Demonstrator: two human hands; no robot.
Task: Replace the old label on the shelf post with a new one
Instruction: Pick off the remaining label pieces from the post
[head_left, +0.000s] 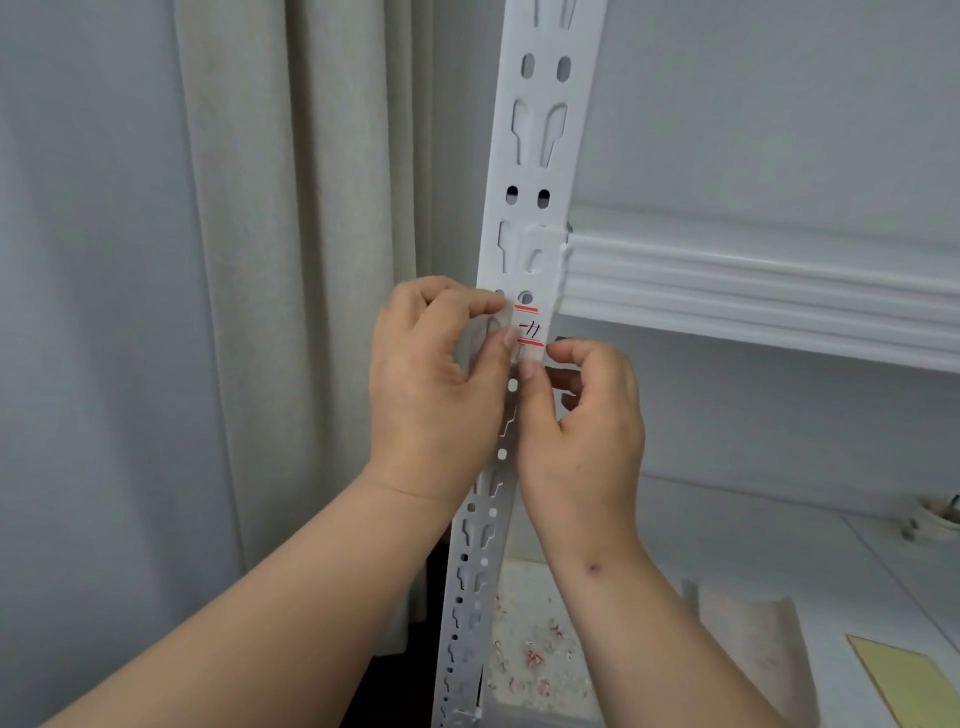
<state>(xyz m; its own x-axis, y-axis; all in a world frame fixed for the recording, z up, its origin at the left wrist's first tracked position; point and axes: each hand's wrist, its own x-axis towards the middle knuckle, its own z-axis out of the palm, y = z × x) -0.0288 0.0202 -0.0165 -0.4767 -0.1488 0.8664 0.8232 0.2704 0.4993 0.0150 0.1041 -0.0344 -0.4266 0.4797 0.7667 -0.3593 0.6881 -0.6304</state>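
Label on shelf post, long axis across post; my left hand pinching its left edge, right hand pinching lower right corner

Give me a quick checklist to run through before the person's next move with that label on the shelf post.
1. Label lies on the front of the shelf post: ok.
2. Left hand has fingertips at the label's left edge: ok.
3. Right hand has its thumb at the label's lower edge: ok.
4. Red lines and writing face outward, unhidden: ok.
5. Label fully stuck down flat: cannot tell.
6. Whether this is the old or the new label: cannot tell.
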